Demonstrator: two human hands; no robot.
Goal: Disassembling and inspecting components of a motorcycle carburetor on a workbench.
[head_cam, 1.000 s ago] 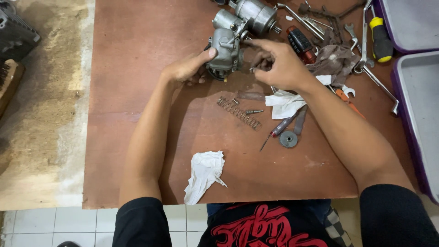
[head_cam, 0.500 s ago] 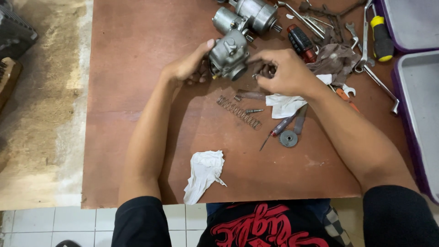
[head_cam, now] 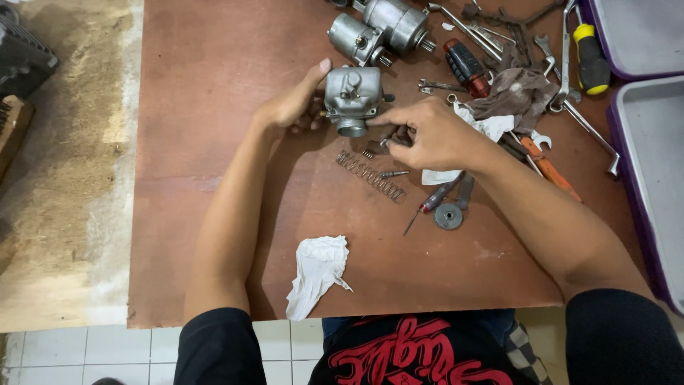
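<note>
My left hand [head_cam: 296,105] grips a grey metal carburettor body [head_cam: 353,96] from its left side, holding it upright just above the brown wooden board [head_cam: 214,142]. My right hand [head_cam: 427,134] sits right of it, index finger stretched toward the carburettor's lower edge, fingers curled over a small dark part that I cannot make out. A long coil spring [head_cam: 372,175] and a small pin [head_cam: 394,173] lie on the board just below both hands.
Two grey cylindrical metal parts [head_cam: 381,28] lie behind the carburettor. Wrenches, a red-handled screwdriver [head_cam: 467,68], a brown rag [head_cam: 520,89] and white cloths crowd the right. A small screwdriver [head_cam: 427,207], round disc [head_cam: 448,215] and crumpled tissue [head_cam: 317,271] lie nearer. Purple-edged trays [head_cam: 652,142] stand far right.
The left hand has turned the carburettor, so a different face now shows. The right hand has dropped slightly, from beside the carburettor to its lower edge.
</note>
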